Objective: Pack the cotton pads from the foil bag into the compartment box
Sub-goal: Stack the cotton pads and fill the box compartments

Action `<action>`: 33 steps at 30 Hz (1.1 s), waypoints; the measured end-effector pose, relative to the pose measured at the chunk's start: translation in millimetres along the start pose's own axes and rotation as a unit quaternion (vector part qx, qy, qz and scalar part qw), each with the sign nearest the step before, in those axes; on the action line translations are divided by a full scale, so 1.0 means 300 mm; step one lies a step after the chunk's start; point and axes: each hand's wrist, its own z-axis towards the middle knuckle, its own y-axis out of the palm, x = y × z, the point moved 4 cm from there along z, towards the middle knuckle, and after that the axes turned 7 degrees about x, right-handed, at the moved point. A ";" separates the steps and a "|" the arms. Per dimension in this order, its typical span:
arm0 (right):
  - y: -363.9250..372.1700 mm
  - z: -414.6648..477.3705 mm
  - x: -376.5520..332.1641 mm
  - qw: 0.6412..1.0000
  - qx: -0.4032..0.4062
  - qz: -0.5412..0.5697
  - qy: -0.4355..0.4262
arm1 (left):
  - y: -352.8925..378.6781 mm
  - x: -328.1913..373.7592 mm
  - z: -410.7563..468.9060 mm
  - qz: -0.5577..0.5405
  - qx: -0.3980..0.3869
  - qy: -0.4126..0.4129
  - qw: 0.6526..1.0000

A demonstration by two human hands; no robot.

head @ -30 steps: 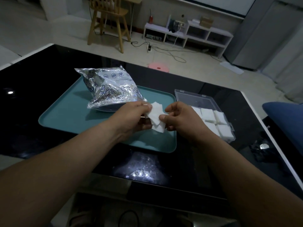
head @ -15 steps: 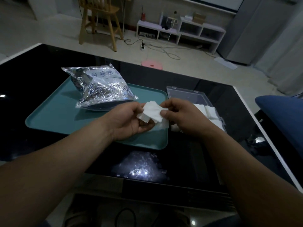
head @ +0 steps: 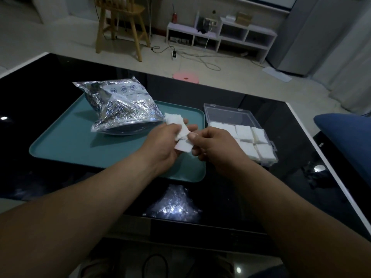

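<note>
A crumpled silver foil bag [head: 122, 107] lies at the back of a teal tray [head: 66, 143]. My left hand [head: 162, 143] holds a small stack of white cotton pads [head: 175, 122] above the tray's right part. My right hand [head: 216, 147] pinches one white pad [head: 183, 146] at the bottom of that stack, thumb on top. To the right of the tray stands the clear compartment box [head: 230, 115] with its lid open; several white pads [head: 253, 141] fill its compartments. My right hand hides the box's near left corner.
The tray and box rest on a glossy black table [head: 40, 81] with a white edge on the right. A blue cushion [head: 345, 137] lies beyond that edge. A wooden chair [head: 120, 27], a pink stool [head: 185, 77] and a white shelf [head: 220, 37] stand on the floor behind.
My right hand has pulled one pad partly out from the bottom of the stack held in my left hand. The view has shifted slightly; the bag and box have not moved.
</note>
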 end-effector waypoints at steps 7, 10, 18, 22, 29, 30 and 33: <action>-0.106 0.021 -0.060 0.998 0.004 -0.028 -0.057 | 0.010 0.016 -0.039 0.064 -0.081 -0.087 0.991; -0.081 0.004 -0.066 0.999 0.006 -0.022 -0.047 | 0.064 -0.028 -0.073 0.071 -0.183 -0.127 0.972; -0.131 -0.034 -0.078 0.949 0.068 -0.224 -0.211 | 0.121 -0.061 -0.048 0.028 -0.146 -0.088 0.985; -0.159 -0.047 -0.049 0.943 0.037 -0.260 -0.206 | 0.156 -0.079 -0.052 0.030 -0.128 -0.078 0.988; -0.252 -0.012 -0.023 0.961 0.070 -0.239 -0.120 | 0.185 -0.125 -0.034 0.035 -0.115 -0.071 0.990; -0.270 -0.011 -0.022 0.967 0.075 -0.220 -0.102 | 0.189 -0.126 -0.031 0.049 -0.110 -0.061 0.991; -0.309 -0.002 -0.015 0.978 0.083 -0.181 -0.070 | 0.202 -0.130 -0.026 0.089 -0.105 -0.034 0.990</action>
